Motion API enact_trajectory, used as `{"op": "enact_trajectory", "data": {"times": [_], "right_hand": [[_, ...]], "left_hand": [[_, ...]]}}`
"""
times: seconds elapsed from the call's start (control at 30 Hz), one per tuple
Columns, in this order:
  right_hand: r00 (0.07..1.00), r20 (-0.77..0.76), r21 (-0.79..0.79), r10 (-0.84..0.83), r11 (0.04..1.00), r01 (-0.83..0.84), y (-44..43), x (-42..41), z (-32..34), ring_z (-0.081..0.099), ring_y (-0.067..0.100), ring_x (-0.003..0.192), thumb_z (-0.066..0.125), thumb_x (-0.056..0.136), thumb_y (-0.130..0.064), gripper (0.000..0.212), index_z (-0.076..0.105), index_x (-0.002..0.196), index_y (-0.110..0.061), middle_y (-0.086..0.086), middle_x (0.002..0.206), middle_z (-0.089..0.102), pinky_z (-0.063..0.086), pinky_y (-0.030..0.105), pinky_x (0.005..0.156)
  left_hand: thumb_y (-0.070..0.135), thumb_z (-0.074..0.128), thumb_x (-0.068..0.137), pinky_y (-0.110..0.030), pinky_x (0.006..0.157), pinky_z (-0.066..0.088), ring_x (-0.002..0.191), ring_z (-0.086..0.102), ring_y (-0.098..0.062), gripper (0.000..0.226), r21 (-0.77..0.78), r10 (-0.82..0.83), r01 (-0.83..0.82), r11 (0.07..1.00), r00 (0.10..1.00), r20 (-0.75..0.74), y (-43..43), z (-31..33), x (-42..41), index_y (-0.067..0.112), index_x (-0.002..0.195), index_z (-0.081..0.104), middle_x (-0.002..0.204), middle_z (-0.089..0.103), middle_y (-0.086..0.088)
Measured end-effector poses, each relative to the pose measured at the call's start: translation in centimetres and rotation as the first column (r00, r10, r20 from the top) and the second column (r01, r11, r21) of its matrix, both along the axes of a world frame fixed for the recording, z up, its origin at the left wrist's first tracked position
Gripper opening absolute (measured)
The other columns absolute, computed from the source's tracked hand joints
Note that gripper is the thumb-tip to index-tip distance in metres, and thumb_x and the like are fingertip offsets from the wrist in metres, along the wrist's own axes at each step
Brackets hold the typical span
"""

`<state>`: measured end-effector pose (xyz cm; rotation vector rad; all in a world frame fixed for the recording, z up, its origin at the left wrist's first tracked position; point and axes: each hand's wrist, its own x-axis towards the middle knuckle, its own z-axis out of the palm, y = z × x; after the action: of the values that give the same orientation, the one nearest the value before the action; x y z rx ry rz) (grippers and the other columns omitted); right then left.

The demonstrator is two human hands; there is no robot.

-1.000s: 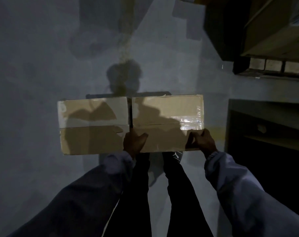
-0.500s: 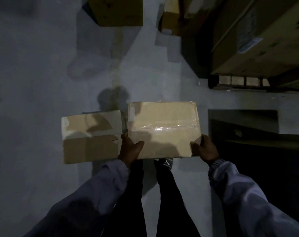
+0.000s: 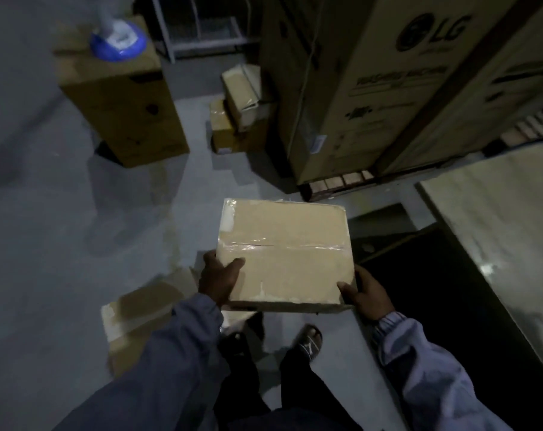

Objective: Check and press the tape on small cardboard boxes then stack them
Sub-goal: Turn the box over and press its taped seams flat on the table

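I read "LG" beside its round logo, dark print high on the tall carton, upper right. Several lines of print run below it on the same face, too blurred for me to read. White label on the carton's corner edge: illegible.

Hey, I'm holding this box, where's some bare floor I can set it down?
Widest bare floor lies to your left, bordered by the tall carton ahead and the small box on the floor near your feet. A narrower strip runs ahead of the held box. Crowded: small boxes piled against the LG carton.
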<state>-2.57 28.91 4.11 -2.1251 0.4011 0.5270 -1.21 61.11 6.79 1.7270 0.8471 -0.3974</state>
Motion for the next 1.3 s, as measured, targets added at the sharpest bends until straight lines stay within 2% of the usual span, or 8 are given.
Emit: {"op": "enact_trajectory", "data": {"times": [0.13,0.27,0.4,0.53,0.7,0.97,1.13,1.3], "right_hand": [[0.985,0.113,0.093,-0.132,0.988,0.121,-3.5,-3.6,2.5,0.058,0.021,0.116,0.070,0.068,-0.059,0.084,0.049,0.139,-0.019,0.002,0.128,0.061,0.045,0.045,0.102],[0.948,0.167,0.154,-0.269,0.957,0.245,-7.5,-7.0,4.8,0.057,0.019,0.113,0.071,0.086,-0.031,0.057,0.049,0.137,-0.017,0.001,0.125,0.061,0.043,0.047,0.105],[0.895,0.236,0.212,-0.378,0.919,0.332,-12.6,-10.6,5.7,0.058,0.020,0.117,0.067,0.067,-0.060,0.085,0.048,0.139,-0.019,0.001,0.127,0.062,0.043,0.049,0.105],[0.839,0.277,0.250,-0.469,0.878,0.409,-17.0,-14.1,6.6,0.058,0.018,0.116,0.063,0.066,-0.064,0.088,0.047,0.140,-0.021,0.002,0.127,0.061,0.045,0.042,0.103],[0.760,0.320,0.263,-0.566,0.824,0.502,-22.4,-18.4,6.7,0.057,0.016,0.112,0.064,0.085,-0.042,0.056,0.046,0.136,-0.029,0.000,0.125,0.062,0.044,0.040,0.102],[0.611,0.355,0.263,-0.707,0.703,0.661,-28.9,-24.2,6.9,0.055,0.013,0.113,0.062,0.093,-0.021,0.051,0.045,0.141,-0.025,-0.002,0.125,0.061,0.040,0.027,0.093],[0.527,0.377,0.218,-0.762,0.626,0.749,-31.9,-26.3,6.8,0.056,0.011,0.112,0.061,0.093,-0.020,0.053,0.044,0.143,-0.024,-0.005,0.123,0.062,0.042,0.030,0.095],[0.459,0.380,0.183,-0.803,0.552,0.813,-35.0,-26.2,7.0,0.056,0.016,0.110,0.059,0.095,-0.016,0.053,0.041,0.144,-0.022,0.000,0.121,0.061,0.040,0.028,0.091]], "left_hand": [[0.044,0.070,0.078,-0.045,0.099,0.046,0.109,0.057,-0.030,0.066,0.000,-0.172,0.173,0.985,0.978,0.115,-3.4,2.9,1.8,0.014,0.129,0.041,0.121,0.059,-0.009],[0.034,0.065,0.089,-0.042,0.098,0.046,0.106,0.056,-0.025,0.052,0.002,-0.343,0.348,0.938,0.925,0.164,-8.9,5.2,2.5,0.018,0.131,0.039,0.119,0.056,-0.002],[0.036,0.064,0.088,-0.043,0.096,0.047,0.103,0.058,-0.023,0.050,-0.008,-0.452,0.461,0.887,0.873,0.184,-15.2,7.3,2.4,0.021,0.129,0.040,0.115,0.058,-0.002],[0.041,0.067,0.083,-0.042,0.093,0.049,0.102,0.060,-0.023,0.054,-0.012,-0.531,0.544,0.839,0.825,0.194,-21.5,8.6,2.2,0.020,0.129,0.045,0.116,0.062,-0.004],[0.032,0.066,0.089,-0.037,0.092,0.046,0.103,0.058,-0.022,0.050,0.029,-0.635,0.647,0.762,0.737,0.233,-29.9,9.1,1.2,0.019,0.132,0.044,0.116,0.060,-0.002],[0.034,0.070,0.082,-0.048,0.094,0.051,0.103,0.060,-0.020,0.057,0.010,-0.768,0.792,0.610,0.588,0.254,-40.6,10.0,-0.4,0.023,0.131,0.043,0.115,0.062,0.000],[0.027,0.071,0.083,-0.043,0.087,0.054,0.097,0.062,-0.021,0.051,0.034,-0.818,0.842,0.538,0.511,0.263,-46.9,10.1,-0.2,0.016,0.127,0.047,0.110,0.063,-0.002],[0.036,0.073,0.059,-0.051,0.089,0.055,0.095,0.066,-0.026,0.068,-0.022,-0.836,0.871,0.491,0.478,0.268,-52.9,8.4,2.1,0.018,0.120,0.051,0.105,0.067,-0.006]]}}
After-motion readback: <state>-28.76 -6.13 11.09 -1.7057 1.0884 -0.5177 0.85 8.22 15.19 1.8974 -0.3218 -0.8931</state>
